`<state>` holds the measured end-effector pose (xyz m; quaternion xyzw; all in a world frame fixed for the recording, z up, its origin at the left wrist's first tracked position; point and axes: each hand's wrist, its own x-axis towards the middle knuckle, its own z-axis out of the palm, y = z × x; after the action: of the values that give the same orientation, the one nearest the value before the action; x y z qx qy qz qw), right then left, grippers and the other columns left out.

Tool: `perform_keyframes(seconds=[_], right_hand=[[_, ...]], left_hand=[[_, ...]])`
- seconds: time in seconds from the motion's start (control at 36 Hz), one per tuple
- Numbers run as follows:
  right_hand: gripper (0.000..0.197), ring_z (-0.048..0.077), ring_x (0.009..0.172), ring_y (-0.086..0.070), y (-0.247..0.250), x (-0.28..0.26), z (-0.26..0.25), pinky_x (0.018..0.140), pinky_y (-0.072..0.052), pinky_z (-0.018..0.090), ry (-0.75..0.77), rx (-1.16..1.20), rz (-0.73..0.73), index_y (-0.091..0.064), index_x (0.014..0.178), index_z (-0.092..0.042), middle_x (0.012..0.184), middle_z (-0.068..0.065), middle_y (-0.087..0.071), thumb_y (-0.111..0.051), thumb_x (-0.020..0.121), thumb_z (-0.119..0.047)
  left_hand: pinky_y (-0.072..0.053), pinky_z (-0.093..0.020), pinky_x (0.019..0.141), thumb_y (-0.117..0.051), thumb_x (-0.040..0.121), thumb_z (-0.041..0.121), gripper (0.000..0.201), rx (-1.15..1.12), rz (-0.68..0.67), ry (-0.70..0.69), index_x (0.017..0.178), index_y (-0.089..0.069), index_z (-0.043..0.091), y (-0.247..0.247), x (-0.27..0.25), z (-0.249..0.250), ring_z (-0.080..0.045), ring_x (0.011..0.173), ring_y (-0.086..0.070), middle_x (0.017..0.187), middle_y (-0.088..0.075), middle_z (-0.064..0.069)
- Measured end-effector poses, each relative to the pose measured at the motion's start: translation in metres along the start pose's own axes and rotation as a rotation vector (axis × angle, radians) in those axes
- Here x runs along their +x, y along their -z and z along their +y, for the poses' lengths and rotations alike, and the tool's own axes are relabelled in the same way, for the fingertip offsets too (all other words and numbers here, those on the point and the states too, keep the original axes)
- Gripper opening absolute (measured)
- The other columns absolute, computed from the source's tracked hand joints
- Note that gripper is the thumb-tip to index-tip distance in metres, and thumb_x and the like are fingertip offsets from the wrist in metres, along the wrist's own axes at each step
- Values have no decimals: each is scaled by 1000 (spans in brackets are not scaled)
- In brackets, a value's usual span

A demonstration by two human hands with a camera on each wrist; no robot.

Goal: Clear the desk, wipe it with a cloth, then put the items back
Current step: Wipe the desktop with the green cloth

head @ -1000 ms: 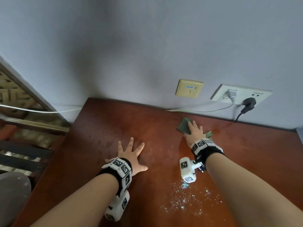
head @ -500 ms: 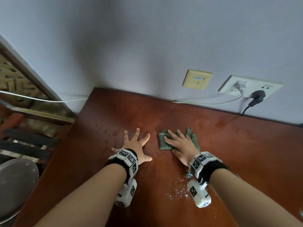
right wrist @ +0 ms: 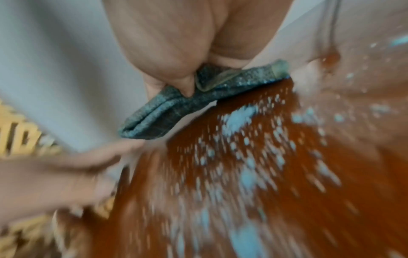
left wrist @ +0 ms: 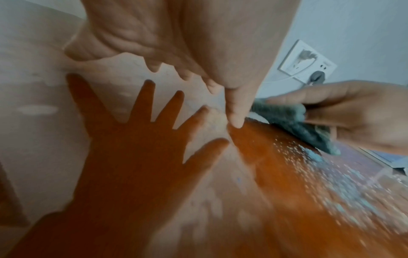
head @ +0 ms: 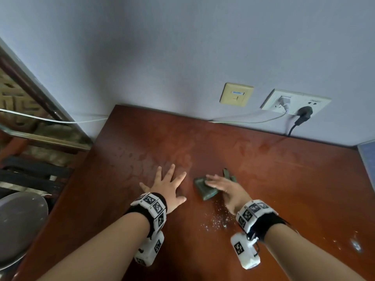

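the glossy reddish-brown wooden desk [head: 263, 169] holds no items, so wiping is underway; the right hand [head: 229, 189] pinches the folded grey-green cloth [head: 205, 189] at its centre; pale wet specks [head: 217, 220] at six o'clock remain; the left hand [head: 169, 186] lies splayed flat, holding nothing; items not yet returned.

Wet wooden desk [head: 284, 179] bears cloth [head: 205, 189], pale specks [head: 215, 222].

On the far wall, a yellow socket plate [head: 236, 94], right of it a white outlet [head: 295, 102] with a black plug [head: 304, 112].
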<state>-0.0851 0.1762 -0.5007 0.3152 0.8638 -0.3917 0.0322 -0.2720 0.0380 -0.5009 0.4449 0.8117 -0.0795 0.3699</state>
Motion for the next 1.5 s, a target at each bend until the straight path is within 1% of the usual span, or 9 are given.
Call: perform_keyframes(seconds=[0.08,0.14,0.22,0.42,0.83,1.03,1.11,1.22,1.5], right_hand=[[61,9,132,-37,16,5,9,110,-24,13,-71,188,223,-57,123,-37,140,-19,-41,-46,89,12],[56,11,137,-31,25,12,20,115,-27,26,-176,160,307,-57,126,-37,144,-20,-38,-42,93,6],[59,16,146,-12,27,23,30,120,-7,47,-330,-42,227,-42,139,-38,154,-19,-22,-39,95,1],[61,22,146,9,-3,20,15,116,3,46,-330,-187,76,-16,150,-34,158,-13,3,-46,97,-30],[79,2,143,-9,-35,-45,-13,112,3,15,91,-242,-197,-44,140,-31,152,-20,-24,-39,82,22],[55,7,116,-51,5,-38,-7,96,-44,21,-234,224,38,-65,111,-45,126,-34,-46,-47,92,3],[50,11,129,-42,12,-23,9,113,-33,37,-276,233,296,-65,118,-35,132,-29,-46,-43,94,3],[50,14,145,-16,-5,-4,15,116,-4,26,-322,68,289,-51,136,-29,151,-18,-30,-39,96,-2],[43,15,145,-14,-49,-15,-2,119,-5,37,-155,-21,208,-52,135,-28,151,-16,-28,-39,99,-8]], left_hand=[[-8,-82,103,-45,94,62,73,39,3,-8,148,5,57,-12,-8,0,-25,148,25,159,28,18],[-6,-82,103,-40,96,64,70,37,-3,13,148,6,58,-19,-12,-1,-24,147,27,158,29,18],[-6,-81,103,-35,97,63,68,31,-14,33,147,11,58,-31,-20,-4,-23,146,30,157,31,17],[-6,-80,105,-39,97,60,69,21,-52,16,147,9,59,-28,-23,-7,-23,146,29,158,29,19],[-11,-80,106,-44,98,56,72,44,-78,9,149,6,56,-21,-29,-5,-25,147,27,160,27,16],[-12,-80,105,-43,97,59,72,61,-70,0,148,8,57,-24,-27,-8,-24,147,27,159,27,16],[-12,-80,105,-42,97,60,72,66,-68,-1,148,9,57,-26,-26,-8,-24,147,28,159,28,16],[-12,-80,105,-43,97,59,73,66,-68,4,147,10,58,-25,-25,-9,-24,147,27,159,27,16],[-11,-81,105,-45,97,58,73,55,-62,-8,148,7,57,-25,-26,-9,-24,147,27,160,26,16]])
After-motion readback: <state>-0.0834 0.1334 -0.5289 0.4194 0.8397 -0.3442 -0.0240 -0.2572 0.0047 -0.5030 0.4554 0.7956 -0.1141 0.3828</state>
